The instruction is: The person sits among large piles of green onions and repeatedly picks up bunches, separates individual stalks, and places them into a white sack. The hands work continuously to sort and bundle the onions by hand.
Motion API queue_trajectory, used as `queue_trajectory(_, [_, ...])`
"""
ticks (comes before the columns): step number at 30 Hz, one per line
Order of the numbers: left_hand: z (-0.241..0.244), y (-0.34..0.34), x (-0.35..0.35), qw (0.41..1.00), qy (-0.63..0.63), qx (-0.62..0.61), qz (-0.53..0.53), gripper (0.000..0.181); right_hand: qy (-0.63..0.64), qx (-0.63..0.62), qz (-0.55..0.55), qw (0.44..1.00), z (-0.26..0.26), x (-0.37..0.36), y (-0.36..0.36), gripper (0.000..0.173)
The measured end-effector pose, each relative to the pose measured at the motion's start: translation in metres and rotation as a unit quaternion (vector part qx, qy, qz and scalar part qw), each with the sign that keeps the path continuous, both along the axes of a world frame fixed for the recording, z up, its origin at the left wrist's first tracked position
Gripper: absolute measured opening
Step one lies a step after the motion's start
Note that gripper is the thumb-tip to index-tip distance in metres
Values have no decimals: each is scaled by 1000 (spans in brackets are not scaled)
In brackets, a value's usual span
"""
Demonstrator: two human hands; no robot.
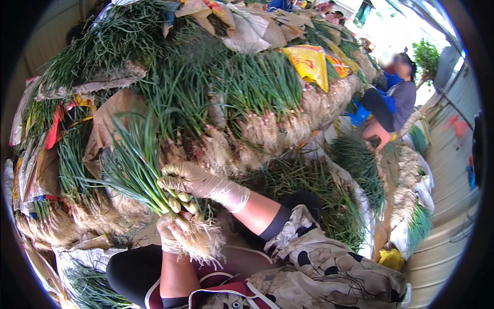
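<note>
A bunch of green onions (142, 170) with long green leaves, pale stems and stringy roots is held over my lap. My left hand (168, 231), in a thin whitish glove, grips it low by the stem bases, beside the roots (200, 241). Above it my right hand (198, 184), also gloved and dirty at the fingertips, has its fingers curled at the stems higher up. Several pale greenish bulb-like ends show between the two hands. My left fingers are partly hidden behind the roots.
Stacked green onions (266, 83) with roots outward rise in front, partly covered by sacks (247, 29). Loose leaves (308, 189) lie to the right. A person (403, 96) sits at the upper right by a pink stool (376, 131). A corrugated wall (451, 185) stands right.
</note>
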State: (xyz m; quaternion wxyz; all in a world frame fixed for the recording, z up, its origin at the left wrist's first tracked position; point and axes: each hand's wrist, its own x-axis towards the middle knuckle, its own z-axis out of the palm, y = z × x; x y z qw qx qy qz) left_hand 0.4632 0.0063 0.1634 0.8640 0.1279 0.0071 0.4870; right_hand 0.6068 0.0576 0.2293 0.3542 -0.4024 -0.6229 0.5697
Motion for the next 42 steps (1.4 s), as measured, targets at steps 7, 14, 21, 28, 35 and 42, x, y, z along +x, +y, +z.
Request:
queue_trajectory(7, [-41,17,7,980,82,-137,116,33,-26,187,-580,792,-93,126,100,16])
queue_trajectory(14, [-68,24,6,986,16,-168,-8,50,-444,-122,-444,769,-107,178,121,75])
queue_trajectory(21, [-67,28,9,996,-11,-81,36,40,-7,-68,-377,924,-41,196,63,52])
queue_trajectory(28, [-57,23,18,995,-4,-90,43,61,-239,-431,-234,838,-83,350,-125,26])
queue_trajectory(35, [-55,23,26,990,47,-133,-28,47,-689,-371,243,572,-131,363,-192,24])
queue_trajectory(42, [-75,27,15,986,52,-159,18,50,-474,39,-240,846,-12,105,32,38])
